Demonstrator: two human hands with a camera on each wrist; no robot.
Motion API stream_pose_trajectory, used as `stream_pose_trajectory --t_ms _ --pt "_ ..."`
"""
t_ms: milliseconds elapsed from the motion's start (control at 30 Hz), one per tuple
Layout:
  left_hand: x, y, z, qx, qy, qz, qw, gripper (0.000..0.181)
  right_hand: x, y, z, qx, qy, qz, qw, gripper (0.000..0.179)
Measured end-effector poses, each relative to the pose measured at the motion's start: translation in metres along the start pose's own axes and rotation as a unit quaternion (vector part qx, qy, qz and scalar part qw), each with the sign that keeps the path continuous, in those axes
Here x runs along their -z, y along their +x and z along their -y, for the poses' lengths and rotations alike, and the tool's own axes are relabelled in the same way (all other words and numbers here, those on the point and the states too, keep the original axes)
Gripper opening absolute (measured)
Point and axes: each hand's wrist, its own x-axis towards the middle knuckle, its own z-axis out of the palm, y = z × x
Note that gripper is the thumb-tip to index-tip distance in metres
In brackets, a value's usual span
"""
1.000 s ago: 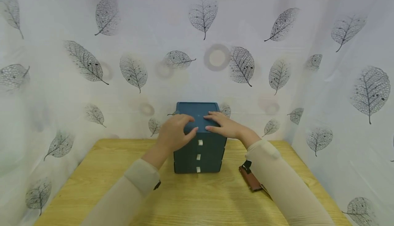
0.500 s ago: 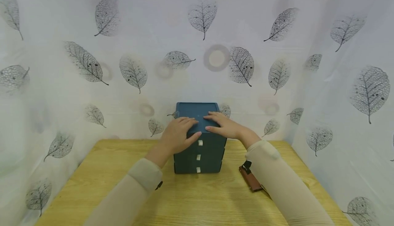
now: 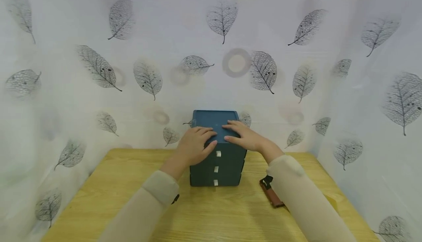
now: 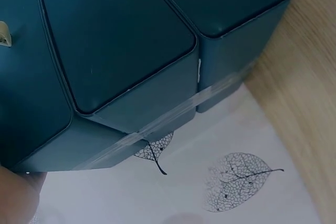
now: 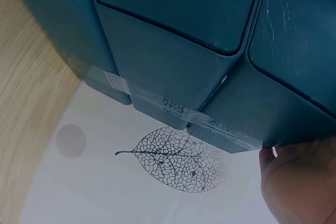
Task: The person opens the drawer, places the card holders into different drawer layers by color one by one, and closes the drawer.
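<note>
A dark teal three-drawer box (image 3: 214, 117) stands upright on the table, its front facing me. Each drawer carries a pale loop pull (image 3: 216, 169), and all three look pushed in. My left hand (image 3: 194, 145) rests over the left part of the box's top, thumb at the front edge. From the other side my right hand (image 3: 247, 135) lies on the top's right part, fingers spread. Clear tape (image 4: 173, 114) runs along the box's side in the left wrist view, and tape (image 5: 194, 114) shows on the opposite side in the right wrist view.
On the wooden table (image 3: 108, 194) to the right lies a reddish-brown, flat item (image 3: 273, 197) with a black part, partly under my right sleeve. Something yellow (image 3: 331, 201) peeks out beyond that sleeve. A white leaf-print curtain (image 3: 184, 22) hangs close behind the box.
My left hand has shifted right over the top, its fingers now straighter. The right hand has kept its place on the box. The whole head view has moved slightly.
</note>
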Motion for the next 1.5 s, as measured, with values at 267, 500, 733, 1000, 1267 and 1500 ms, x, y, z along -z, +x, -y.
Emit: stream_pose_trajectory --t_ms 267,500,733,1000,1267,1500 --pt "0.002 -0.002 0.002 0.013 -0.045 -0.008 0.9989 0.046 -0.004 -0.003 0.003 0.002 0.01 -0.031 0.9995 0.065" --pt "0.003 -0.002 0.001 0.011 -0.056 0.001 0.9984 0.047 -0.013 -0.01 0.004 -0.017 -0.008 -0.102 0.9946 0.054" --pt "0.005 -0.001 0.0 0.021 -0.058 0.009 0.9981 0.046 -0.022 -0.024 0.012 -0.03 -0.002 -0.221 0.9748 0.035" --pt "0.006 0.0 0.001 0.026 -0.059 0.013 0.9978 0.046 -0.034 -0.043 0.019 0.011 0.01 -0.317 0.9482 0.024" --pt "0.003 0.002 0.001 0.023 -0.063 0.018 0.9976 0.047 -0.059 -0.06 0.019 0.075 0.003 -0.413 0.9075 0.019" --pt "0.004 -0.001 0.001 0.029 -0.07 0.022 0.9969 0.046 -0.071 -0.067 0.023 0.105 -0.001 -0.447 0.8882 0.018"
